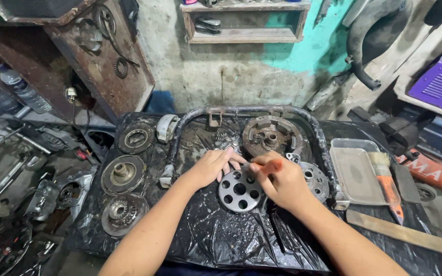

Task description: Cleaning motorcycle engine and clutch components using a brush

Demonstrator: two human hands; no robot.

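Observation:
A round grey metal plate with several holes (239,192) lies on black plastic sheeting (216,235). My left hand (212,167) rests flat on the plate's upper left edge, fingers apart. My right hand (278,180) is closed over the plate's right side, pinching something small and orange at its fingertips; what it is cannot be made out. Behind the hands sits a rusty clutch hub (271,136). A second grey round part (315,179) shows to the right of my right hand.
A bent metal tube frame (319,134) arches around the parts. Three round drum parts (124,174) lie at left. At right are a metal tray (356,174), an orange-handled paintbrush (388,187) and a wooden strip (405,234). Tool clutter fills the floor at left.

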